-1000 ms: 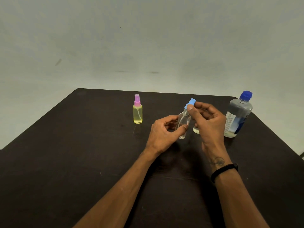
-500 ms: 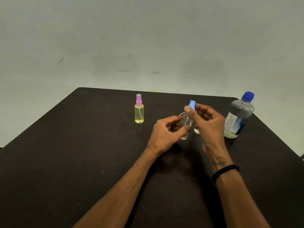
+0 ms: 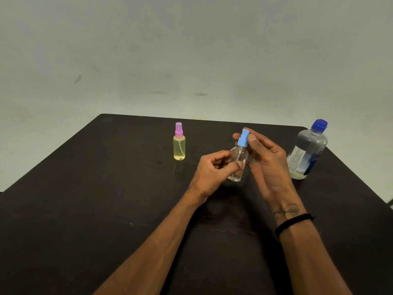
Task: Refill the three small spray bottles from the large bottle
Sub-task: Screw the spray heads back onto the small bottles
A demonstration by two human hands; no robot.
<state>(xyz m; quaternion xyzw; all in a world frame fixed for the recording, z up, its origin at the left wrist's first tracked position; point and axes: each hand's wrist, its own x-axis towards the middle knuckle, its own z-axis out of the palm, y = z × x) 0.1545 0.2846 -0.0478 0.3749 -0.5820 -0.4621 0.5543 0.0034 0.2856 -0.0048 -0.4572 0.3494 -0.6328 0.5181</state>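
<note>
Evidently the work is sitting at the middle bottle: the left hand (image 3: 212, 171) is gripping the clear spray bottle (image 3: 237, 165) around its body, fingers and thumb curled on it and its base just above or on the dark table (image 3: 106, 209), while the right hand (image 3: 268, 165) is pinching the blue spray cap (image 3: 243, 138) directly above that grip between thumb and fingertips. Whether the cap is being screwed down or loosened I cannot tell; the dip tube is sitting inside the neck, and only a shallow layer of liquid is showing at the bottom, so this bottle is looking unfilled. Well off to the left of the grip, the yellow spray bottle with the pink cap (image 3: 179, 143) is standing upright and capped, looking full. Behind the right hand a third small container is mostly hidden. Beyond that hand, to its right, the large bottle (image 3: 306, 152) is standing with its blue cap on, holding little liquid.
</note>
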